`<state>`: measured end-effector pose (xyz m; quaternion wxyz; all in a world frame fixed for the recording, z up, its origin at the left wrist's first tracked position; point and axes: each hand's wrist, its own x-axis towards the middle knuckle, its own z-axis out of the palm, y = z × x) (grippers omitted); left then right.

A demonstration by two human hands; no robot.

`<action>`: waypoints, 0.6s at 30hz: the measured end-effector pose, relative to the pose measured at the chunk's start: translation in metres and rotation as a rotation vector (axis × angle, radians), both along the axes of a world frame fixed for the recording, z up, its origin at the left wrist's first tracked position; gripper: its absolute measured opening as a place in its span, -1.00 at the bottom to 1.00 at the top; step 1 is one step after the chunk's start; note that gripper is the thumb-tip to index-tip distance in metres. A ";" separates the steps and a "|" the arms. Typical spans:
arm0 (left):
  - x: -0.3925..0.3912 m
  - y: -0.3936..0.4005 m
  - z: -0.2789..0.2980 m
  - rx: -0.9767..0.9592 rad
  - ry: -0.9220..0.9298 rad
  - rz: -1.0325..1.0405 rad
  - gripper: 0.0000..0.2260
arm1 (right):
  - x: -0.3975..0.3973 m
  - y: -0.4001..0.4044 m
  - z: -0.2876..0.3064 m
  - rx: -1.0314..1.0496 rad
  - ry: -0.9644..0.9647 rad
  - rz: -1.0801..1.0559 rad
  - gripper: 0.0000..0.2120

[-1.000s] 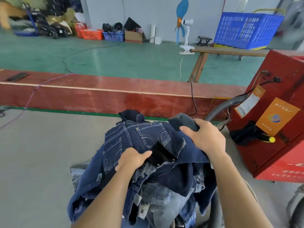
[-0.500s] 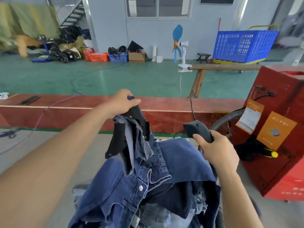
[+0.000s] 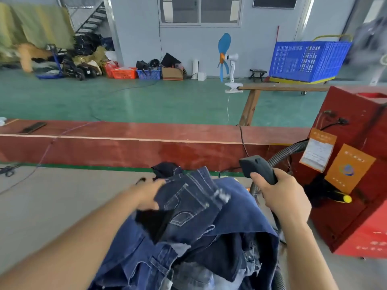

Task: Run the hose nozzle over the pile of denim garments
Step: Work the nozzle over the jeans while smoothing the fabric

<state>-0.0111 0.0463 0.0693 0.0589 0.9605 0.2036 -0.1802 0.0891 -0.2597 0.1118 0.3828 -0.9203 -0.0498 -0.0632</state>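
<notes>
The nozzle pass looks unfinished, as far as this view shows: the dark hose nozzle is being held up off the cloth, at the far right edge of the pile of denim garments, with its head pointing away toward the red board wall rather than down at the fabric. Nothing on the denim itself shows which pieces have been gone over, so how much is done cannot be told; my judgement is that most of the heap is still waiting for the nozzle.

The right hand is wrapping its fingers around the nozzle's handle, thumb along the near side, gripping it firmly. The grey ribbed hose is trailing from behind that hand, right and away, to the red machine standing just to the right of the pile.

The left hand is reaching in from the near left and lying at the far left side of the heap, against a pair of dark jeans on top. It is blurred, so whether its fingers are closing on the cloth or merely pushing it cannot be told.

The pile is sitting between the two forearms, on the grey tabletop, near the middle of the view and running down out of the bottom edge. The nozzle is just beside the pile's top, close to the jeans.
</notes>
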 end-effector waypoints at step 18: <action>-0.026 -0.112 -0.024 0.067 -0.285 -0.088 -0.60 | -0.010 0.030 -0.004 -0.128 -0.007 0.172 -0.72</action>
